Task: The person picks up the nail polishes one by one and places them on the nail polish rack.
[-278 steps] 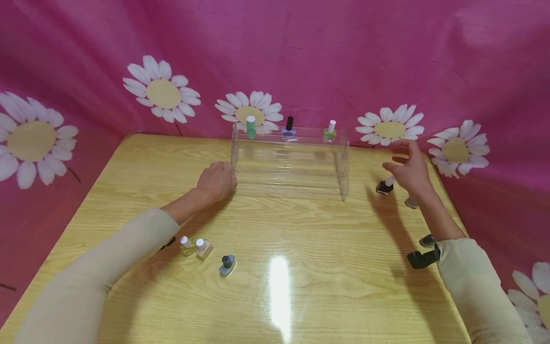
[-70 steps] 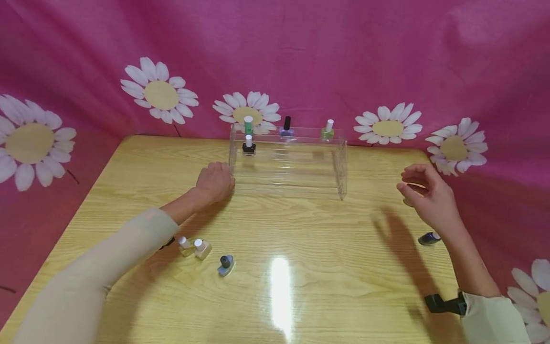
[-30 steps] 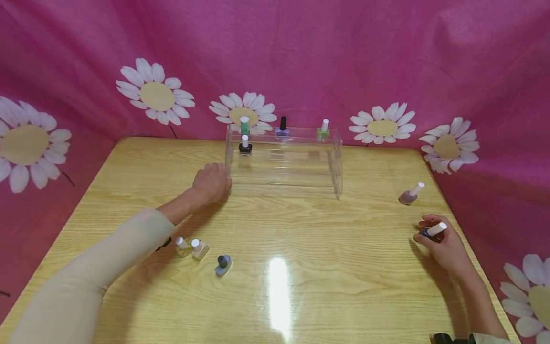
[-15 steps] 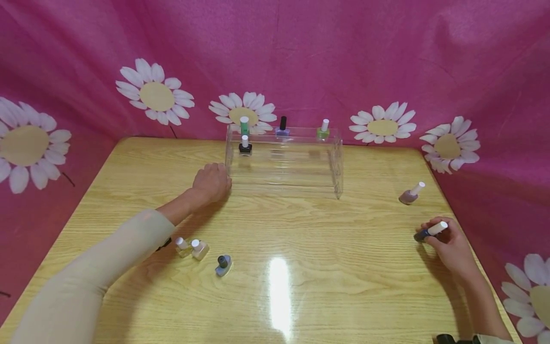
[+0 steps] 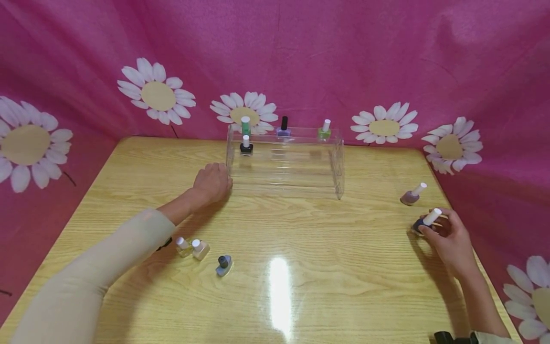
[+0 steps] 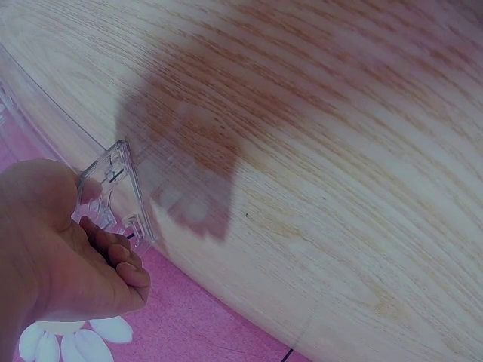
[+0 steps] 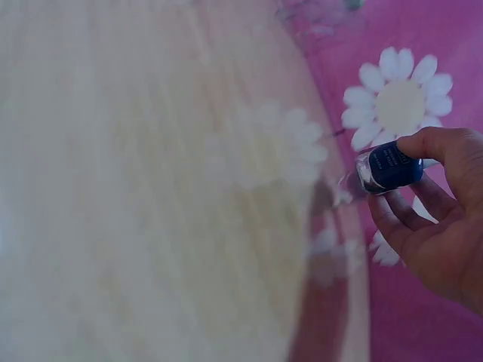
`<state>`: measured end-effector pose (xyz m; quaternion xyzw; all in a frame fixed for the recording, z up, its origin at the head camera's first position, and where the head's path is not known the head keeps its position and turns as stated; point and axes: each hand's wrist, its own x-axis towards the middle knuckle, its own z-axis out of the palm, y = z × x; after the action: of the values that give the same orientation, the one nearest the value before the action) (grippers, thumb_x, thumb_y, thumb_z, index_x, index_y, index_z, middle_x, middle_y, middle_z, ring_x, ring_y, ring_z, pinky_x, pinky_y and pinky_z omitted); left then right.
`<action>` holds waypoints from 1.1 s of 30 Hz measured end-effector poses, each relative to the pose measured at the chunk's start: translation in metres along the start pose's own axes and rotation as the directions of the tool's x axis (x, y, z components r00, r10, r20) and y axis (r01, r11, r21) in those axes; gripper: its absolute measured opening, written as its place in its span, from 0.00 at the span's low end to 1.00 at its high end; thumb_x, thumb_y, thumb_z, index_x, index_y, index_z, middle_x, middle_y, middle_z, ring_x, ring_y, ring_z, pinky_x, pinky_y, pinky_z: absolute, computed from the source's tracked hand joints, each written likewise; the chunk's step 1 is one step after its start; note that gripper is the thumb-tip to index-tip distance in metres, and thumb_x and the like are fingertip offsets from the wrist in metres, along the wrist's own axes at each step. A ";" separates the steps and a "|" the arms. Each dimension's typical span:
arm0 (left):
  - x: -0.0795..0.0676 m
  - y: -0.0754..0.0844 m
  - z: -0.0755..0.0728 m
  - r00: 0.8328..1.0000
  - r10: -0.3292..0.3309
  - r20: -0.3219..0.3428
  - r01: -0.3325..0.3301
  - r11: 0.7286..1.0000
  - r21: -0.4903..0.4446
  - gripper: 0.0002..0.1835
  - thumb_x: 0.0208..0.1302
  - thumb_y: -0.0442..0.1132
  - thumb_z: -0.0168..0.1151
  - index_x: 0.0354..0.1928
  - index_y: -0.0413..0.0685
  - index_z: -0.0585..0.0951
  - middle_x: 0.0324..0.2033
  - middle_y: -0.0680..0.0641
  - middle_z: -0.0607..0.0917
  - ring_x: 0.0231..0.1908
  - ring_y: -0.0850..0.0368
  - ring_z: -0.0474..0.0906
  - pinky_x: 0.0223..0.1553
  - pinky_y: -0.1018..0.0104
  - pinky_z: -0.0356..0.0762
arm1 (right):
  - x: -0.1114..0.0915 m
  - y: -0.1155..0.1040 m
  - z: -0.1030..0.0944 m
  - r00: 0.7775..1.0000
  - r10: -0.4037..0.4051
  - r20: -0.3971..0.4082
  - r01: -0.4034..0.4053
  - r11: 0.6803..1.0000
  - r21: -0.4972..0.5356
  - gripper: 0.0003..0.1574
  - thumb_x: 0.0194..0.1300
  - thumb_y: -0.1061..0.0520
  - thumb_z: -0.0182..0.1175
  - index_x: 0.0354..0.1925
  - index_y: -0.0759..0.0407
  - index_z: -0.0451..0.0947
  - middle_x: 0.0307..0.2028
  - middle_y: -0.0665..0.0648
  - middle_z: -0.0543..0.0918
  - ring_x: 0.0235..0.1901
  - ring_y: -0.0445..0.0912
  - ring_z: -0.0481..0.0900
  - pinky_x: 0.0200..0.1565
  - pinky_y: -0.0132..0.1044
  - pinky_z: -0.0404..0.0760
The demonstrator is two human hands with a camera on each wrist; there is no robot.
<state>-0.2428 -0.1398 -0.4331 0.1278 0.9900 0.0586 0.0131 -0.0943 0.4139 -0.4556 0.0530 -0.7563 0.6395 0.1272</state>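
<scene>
My right hand (image 5: pixel 451 241) pinches a dark blue nail polish bottle (image 7: pixel 389 167) with a white cap, at the table's right side. The bottle tilts in the fingers, its cap towards the upper right in the head view. My left hand (image 5: pixel 212 183) grips the left end of a clear acrylic display rack (image 5: pixel 285 186); in the left wrist view, fingers curl at its end panel (image 6: pixel 130 188). On the rack's top tier stand a green bottle (image 5: pixel 246 126), a lilac one (image 5: pixel 283 132) and a lime one (image 5: pixel 324 133). A black bottle (image 5: pixel 246 149) sits one tier lower, at the left.
A mauve nail polish bottle (image 5: pixel 410 197) stands just beyond the right hand. Near the left forearm are a yellowish bottle (image 5: pixel 184 247), a pale beige one (image 5: pixel 201 250) and a grey-blue one (image 5: pixel 224 266). A pink daisy-print cloth (image 5: pixel 301 62) hangs behind the table (image 5: pixel 335 267).
The black bottle went from the table's right side onto the rack's second tier. The right hand then took hold of the dark blue bottle and has shifted it slightly back. The left hand stays put.
</scene>
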 end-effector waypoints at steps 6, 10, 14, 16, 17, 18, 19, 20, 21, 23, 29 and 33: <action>0.000 0.000 -0.001 1.000 0.004 -0.002 -0.004 1.000 0.005 0.15 0.71 0.42 0.50 0.35 0.33 0.71 0.35 0.34 0.78 0.41 0.36 0.77 0.39 0.43 0.77 | 0.017 -0.027 0.018 0.997 -0.058 0.054 0.067 0.980 -0.188 0.32 0.58 0.81 0.60 0.55 0.58 0.75 0.44 0.43 0.82 0.38 0.33 0.83 0.38 0.23 0.79; 0.000 -0.001 0.000 1.000 0.002 -0.002 -0.002 1.000 -0.002 0.15 0.71 0.42 0.50 0.35 0.33 0.71 0.35 0.33 0.78 0.40 0.36 0.76 0.38 0.43 0.77 | 0.033 -0.041 0.035 0.991 -0.093 0.092 0.112 0.966 -0.234 0.31 0.56 0.82 0.61 0.56 0.66 0.73 0.46 0.44 0.81 0.40 0.34 0.82 0.39 0.23 0.78; 0.000 -0.002 0.001 1.000 -0.001 0.001 0.001 1.000 -0.010 0.15 0.71 0.42 0.49 0.36 0.32 0.72 0.36 0.33 0.78 0.40 0.36 0.77 0.39 0.43 0.77 | 0.044 -0.052 0.051 0.989 -0.071 0.131 0.102 0.964 -0.245 0.31 0.57 0.80 0.62 0.56 0.61 0.73 0.42 0.45 0.80 0.38 0.34 0.82 0.38 0.23 0.78; 0.000 -0.001 0.001 1.000 -0.001 0.004 0.001 1.000 -0.008 0.15 0.71 0.42 0.49 0.36 0.32 0.72 0.36 0.33 0.78 0.40 0.36 0.77 0.39 0.43 0.77 | 0.050 -0.058 0.060 0.986 -0.050 0.160 0.090 0.963 -0.253 0.31 0.59 0.77 0.63 0.57 0.56 0.73 0.41 0.45 0.80 0.38 0.34 0.83 0.38 0.24 0.79; 0.000 -0.001 0.001 1.000 0.002 0.004 -0.002 1.000 -0.004 0.16 0.71 0.42 0.49 0.37 0.32 0.72 0.36 0.33 0.78 0.40 0.36 0.77 0.39 0.43 0.77 | 0.053 -0.061 0.064 0.984 -0.043 0.174 0.087 0.963 -0.253 0.30 0.60 0.76 0.63 0.58 0.56 0.73 0.41 0.45 0.80 0.39 0.34 0.83 0.38 0.25 0.79; 0.001 -0.001 0.001 1.000 0.002 0.006 -0.002 1.000 -0.002 0.16 0.71 0.42 0.49 0.37 0.32 0.72 0.36 0.33 0.78 0.41 0.36 0.77 0.39 0.43 0.77 | 0.056 -0.064 0.069 0.981 -0.038 0.190 0.086 0.965 -0.250 0.30 0.61 0.75 0.64 0.58 0.56 0.73 0.42 0.46 0.80 0.39 0.35 0.83 0.39 0.26 0.80; 0.001 -0.001 0.000 1.000 0.004 0.007 -0.004 1.000 0.002 0.16 0.71 0.42 0.49 0.37 0.31 0.72 0.37 0.33 0.78 0.41 0.37 0.77 0.39 0.43 0.77 | 0.060 -0.067 0.073 0.978 -0.036 0.207 0.088 0.964 -0.249 0.30 0.62 0.74 0.64 0.59 0.57 0.72 0.43 0.47 0.80 0.40 0.35 0.83 0.39 0.26 0.80; 0.001 0.000 0.000 1.000 0.004 0.010 -0.004 1.000 0.004 0.16 0.71 0.42 0.49 0.38 0.31 0.72 0.37 0.33 0.78 0.41 0.37 0.77 0.39 0.43 0.77 | 0.063 -0.070 0.078 0.974 -0.034 0.224 0.090 0.965 -0.245 0.29 0.62 0.73 0.64 0.60 0.58 0.72 0.43 0.47 0.80 0.41 0.36 0.83 0.40 0.27 0.80; 0.001 0.000 0.000 1.000 0.003 0.014 -0.003 1.000 0.008 0.16 0.72 0.42 0.49 0.38 0.31 0.72 0.37 0.33 0.78 0.41 0.37 0.77 0.39 0.43 0.77 | 0.067 -0.072 0.082 0.970 -0.033 0.240 0.093 0.966 -0.243 0.29 0.63 0.72 0.64 0.60 0.58 0.71 0.44 0.48 0.80 0.41 0.37 0.83 0.40 0.28 0.81; 0.002 0.000 0.000 1.000 0.000 0.018 0.000 1.000 0.008 0.16 0.72 0.42 0.49 0.38 0.31 0.72 0.37 0.33 0.78 0.41 0.37 0.76 0.39 0.44 0.77 | 0.074 -0.075 0.091 0.963 -0.027 0.268 0.090 0.970 -0.226 0.29 0.63 0.72 0.64 0.61 0.58 0.71 0.45 0.49 0.80 0.42 0.37 0.82 0.40 0.29 0.81; 0.002 0.001 -0.001 1.000 -0.012 0.027 0.012 1.000 -0.001 0.16 0.72 0.42 0.48 0.39 0.32 0.72 0.37 0.33 0.78 0.42 0.37 0.76 0.40 0.44 0.77 | 0.091 -0.082 0.116 0.937 -0.048 0.345 0.106 0.983 -0.152 0.27 0.64 0.71 0.63 0.60 0.57 0.72 0.45 0.51 0.80 0.43 0.41 0.82 0.41 0.31 0.81; 0.003 0.000 0.001 1.000 -0.018 0.024 0.018 1.000 -0.008 0.16 0.71 0.43 0.50 0.39 0.32 0.72 0.37 0.34 0.78 0.41 0.37 0.77 0.40 0.43 0.77 | 0.102 -0.084 0.133 0.927 -0.060 0.371 0.114 0.986 -0.125 0.25 0.65 0.68 0.64 0.59 0.58 0.72 0.45 0.51 0.81 0.42 0.45 0.83 0.41 0.31 0.81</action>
<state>-0.2454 -0.1391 -0.4340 0.1195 0.9906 0.0611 0.0258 -0.1886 0.2770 -0.3686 0.1953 -0.8078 0.5559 0.0161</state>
